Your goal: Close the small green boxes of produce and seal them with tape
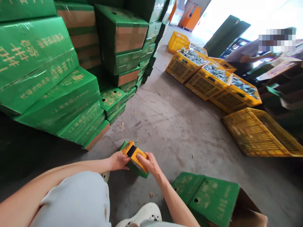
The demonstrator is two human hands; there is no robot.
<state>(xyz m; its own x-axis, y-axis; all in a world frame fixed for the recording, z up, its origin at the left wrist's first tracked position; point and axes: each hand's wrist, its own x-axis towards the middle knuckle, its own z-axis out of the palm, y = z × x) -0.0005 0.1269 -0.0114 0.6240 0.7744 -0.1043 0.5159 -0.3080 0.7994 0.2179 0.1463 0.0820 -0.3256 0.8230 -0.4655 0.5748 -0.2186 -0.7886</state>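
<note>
My right hand (149,162) is closed around a yellow handheld tool with a black band, which looks like a tape dispenser (136,155). Its thumb presses on the top of the tool. From the other side, my left hand (120,160) grips a small green cardboard piece (141,172) beneath the tool, its fingertips close to the tool's front end. What lies under the left fingers is partly hidden. Both hands are low over the concrete floor, in front of my knees.
Green cartons (78,94) are stacked high at the left. A green carton (208,195) with an open end lies at the lower right. Yellow crates (199,85) of greyish-green items stand beyond, near a tilted yellow crate (258,132). Another person (243,52) works at the far right.
</note>
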